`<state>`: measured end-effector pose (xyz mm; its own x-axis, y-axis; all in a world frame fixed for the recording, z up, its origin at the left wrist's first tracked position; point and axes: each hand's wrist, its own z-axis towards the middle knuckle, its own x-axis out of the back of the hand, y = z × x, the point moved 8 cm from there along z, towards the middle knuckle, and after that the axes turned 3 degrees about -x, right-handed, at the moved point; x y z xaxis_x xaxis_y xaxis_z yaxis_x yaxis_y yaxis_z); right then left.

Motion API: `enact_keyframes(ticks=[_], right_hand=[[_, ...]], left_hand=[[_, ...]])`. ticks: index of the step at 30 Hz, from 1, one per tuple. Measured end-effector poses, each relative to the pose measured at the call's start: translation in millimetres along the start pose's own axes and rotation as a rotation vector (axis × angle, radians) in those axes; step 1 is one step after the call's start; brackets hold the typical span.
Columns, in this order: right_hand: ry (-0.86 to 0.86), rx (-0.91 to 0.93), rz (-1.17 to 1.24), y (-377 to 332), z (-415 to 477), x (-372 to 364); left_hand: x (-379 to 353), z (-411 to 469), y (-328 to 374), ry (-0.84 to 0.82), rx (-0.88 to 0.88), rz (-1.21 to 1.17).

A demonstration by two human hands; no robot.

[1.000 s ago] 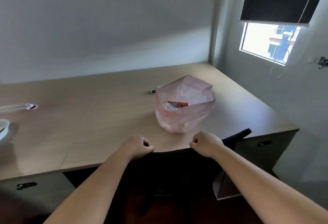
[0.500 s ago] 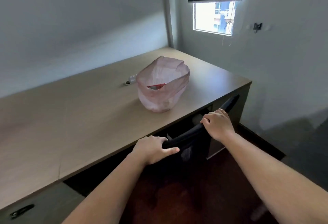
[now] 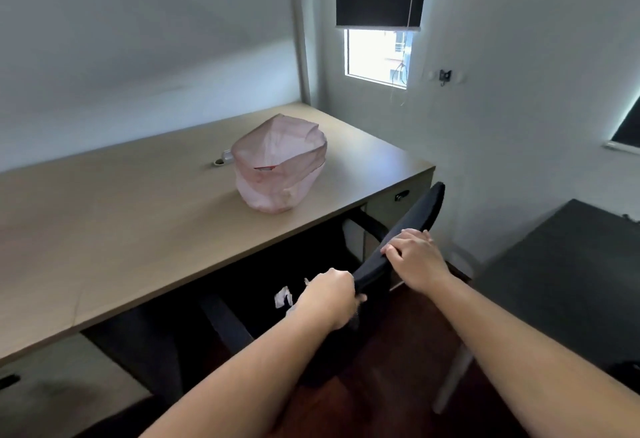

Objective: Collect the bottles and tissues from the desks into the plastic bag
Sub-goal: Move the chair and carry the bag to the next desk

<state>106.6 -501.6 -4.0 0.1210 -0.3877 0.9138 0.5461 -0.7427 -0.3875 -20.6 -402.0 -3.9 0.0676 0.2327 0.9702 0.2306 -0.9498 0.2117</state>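
Counter at left, bag mid-frame on it, mouth open. The chair's been swung out, and a white tissue now shows lower centre, under the counter! Left grip is clenched on the chair back and right grip is curled over its top. Likely next pickup.

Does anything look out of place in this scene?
Yes. A crumpled white tissue lies in the dark space under the desk, beside the chair, not in the bag on the desk.
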Motion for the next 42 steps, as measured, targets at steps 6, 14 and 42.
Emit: enact_keyframes(ticks=[6,14,42], right_hand=[[-0.059,-0.108,0.161,52,-7,29],[0.021,-0.194,0.228,96,-11,51],[-0.644,-0.454,-0.07,42,80,-230]], left_hand=[[-8,-3,60,-0.055,-0.088,-0.164],[-43,-24,90,-0.059,-0.207,-0.143],[-214,133,-176,-0.575,-0.029,0.087]])
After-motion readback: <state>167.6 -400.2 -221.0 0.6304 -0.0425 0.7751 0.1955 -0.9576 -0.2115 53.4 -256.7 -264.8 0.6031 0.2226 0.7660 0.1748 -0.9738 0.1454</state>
